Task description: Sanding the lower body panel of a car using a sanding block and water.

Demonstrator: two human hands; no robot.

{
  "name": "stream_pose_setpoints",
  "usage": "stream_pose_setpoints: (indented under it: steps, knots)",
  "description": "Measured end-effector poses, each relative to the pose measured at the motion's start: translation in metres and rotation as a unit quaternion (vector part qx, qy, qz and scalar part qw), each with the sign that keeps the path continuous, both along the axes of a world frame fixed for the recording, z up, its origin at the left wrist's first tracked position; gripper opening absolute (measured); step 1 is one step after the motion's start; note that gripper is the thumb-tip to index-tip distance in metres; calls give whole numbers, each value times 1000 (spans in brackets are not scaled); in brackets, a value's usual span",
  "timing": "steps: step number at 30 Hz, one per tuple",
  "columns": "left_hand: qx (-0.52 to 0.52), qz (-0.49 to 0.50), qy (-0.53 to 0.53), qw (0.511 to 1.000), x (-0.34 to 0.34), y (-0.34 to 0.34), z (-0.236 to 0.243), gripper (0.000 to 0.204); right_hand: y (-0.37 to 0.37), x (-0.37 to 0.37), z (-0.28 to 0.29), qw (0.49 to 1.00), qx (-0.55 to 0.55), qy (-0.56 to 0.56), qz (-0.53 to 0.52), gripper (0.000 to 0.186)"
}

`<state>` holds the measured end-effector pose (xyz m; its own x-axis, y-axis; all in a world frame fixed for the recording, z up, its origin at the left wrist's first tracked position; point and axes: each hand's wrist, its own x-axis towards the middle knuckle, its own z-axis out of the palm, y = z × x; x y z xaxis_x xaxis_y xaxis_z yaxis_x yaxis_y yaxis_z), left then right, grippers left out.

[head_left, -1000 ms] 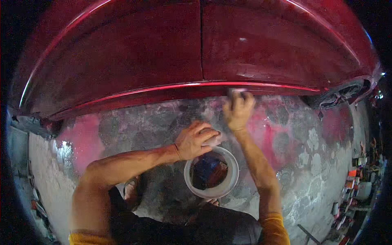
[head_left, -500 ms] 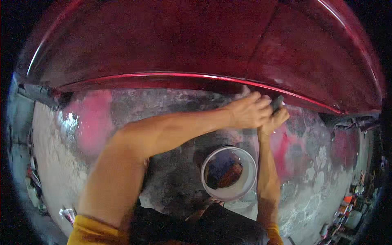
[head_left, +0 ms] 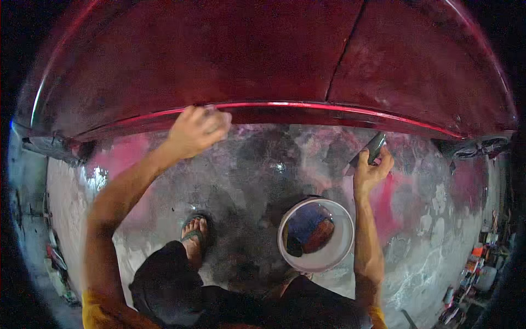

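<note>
A dark red glossy car body (head_left: 246,60) curves across the top, with a bright red edge along its bottom. My left hand (head_left: 200,131) is at that edge, left of the middle. Its fingers are curled and smeared by motion, with something pale at their tips that I cannot make out. Below the edge on the right, my right hand (head_left: 375,167) grips a dark grey flat piece (head_left: 376,147), tilted, between thumb and fingers. A white bucket (head_left: 344,247) stands on the floor between my knees and the car, holding water, a blue thing and a reddish-brown thing.
Grey concrete floor (head_left: 241,181) with wet patches and pink stains (head_left: 389,211) lies under the car's edge. My sandalled foot (head_left: 194,233) rests left of the bucket. Cluttered bottles and containers (head_left: 482,268) line the far right. Dark wheels (head_left: 476,151) show at both ends of the car.
My left hand has swung from beside the right hand far to the left along the edge. My right hand has stayed nearly in place with the dark piece. My foot has come into sight.
</note>
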<state>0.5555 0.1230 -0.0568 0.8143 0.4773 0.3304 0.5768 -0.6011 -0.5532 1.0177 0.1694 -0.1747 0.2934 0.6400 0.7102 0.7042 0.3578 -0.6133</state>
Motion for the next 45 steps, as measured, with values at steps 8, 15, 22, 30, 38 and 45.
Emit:
stream_pose_setpoints:
  steps: [8, 15, 22, 30, 38, 45]
  knots:
    - [31, 66, -175, 982, 54, 1, -36, 27, 11, -62, 32, 980, 40, -157, 113, 41]
    - [50, -38, -242, 968, 144, 49, -46, 23, 31, -26, 16, 914, 74, -371, 146, 50]
    - [79, 155, -298, 938, -43, -24, -47, 37, 39, -51, 38, 860, 157, -449, 186, 51]
    - [147, 208, -494, 831, -24, -28, -80, 52, 26, -227, 76, 789, 274, -455, 310, 43]
    - [38, 119, -791, 599, -59, -33, -46, 15, 35, -183, 82, 798, 274, -472, 255, 34]
    - [44, 201, -775, 598, 21, -12, -62, 24, 36, -228, 68, 800, 271, -449, 290, 35]
